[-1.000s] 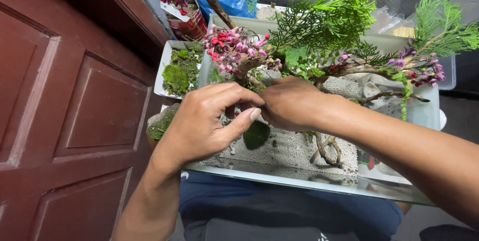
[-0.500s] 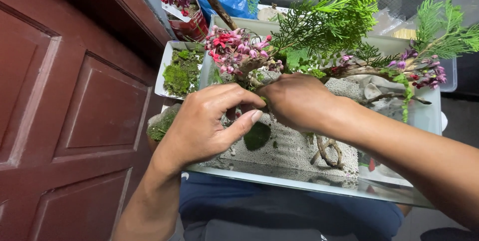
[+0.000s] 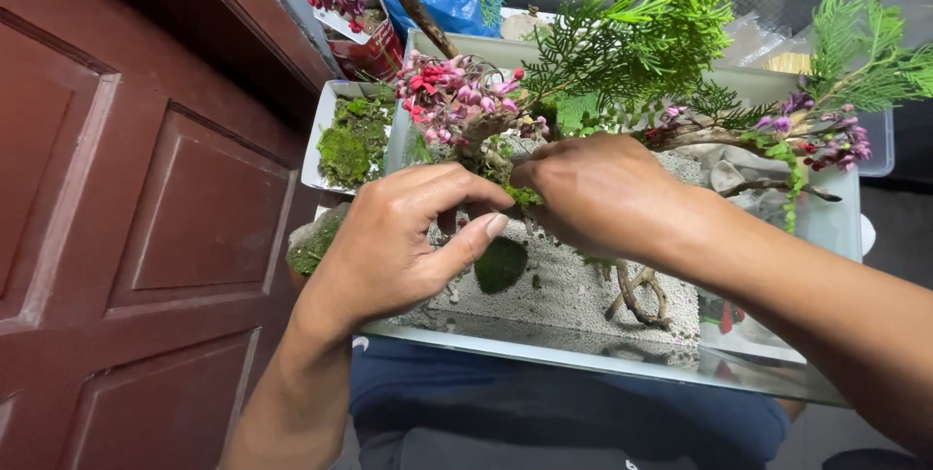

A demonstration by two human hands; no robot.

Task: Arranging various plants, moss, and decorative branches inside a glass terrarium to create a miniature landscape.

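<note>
A dark red panelled door (image 3: 126, 217) fills everything to the left of the fingers, its edge running close beside the left wrist, so there is little open room on that side.

A long glass tank (image 3: 622, 358) lies under both hands; its near rim passes just below the left thumb and its floor of pale sand (image 3: 573, 285) is open between the fingers and that rim. Above and beyond the fingers spreads green conifer foliage (image 3: 632, 33), with a second spray (image 3: 865, 52) far off to the right, leaving the space over the hands crowded.

The right hand (image 3: 593, 188) comes in from the right edge, knuckles up, its fingers curled downward and together; what they press on is hidden beneath the hand. The left hand (image 3: 398, 237) meets it from below, thumb (image 3: 466, 237) and forefinger drawn close, and a scrap of green moss shows where the two hands meet, though I cannot tell whether it is clamped.

A cluster of pink and red flowers (image 3: 457, 91) sits just above the left fingers. A white tray of moss (image 3: 350, 139) lies up and left of them, outside the tank wall. A round moss pad (image 3: 501, 264) rests on the sand just below the thumb tip, apart from it. A forked brown root (image 3: 637, 295) lies below the right fingers.
</note>
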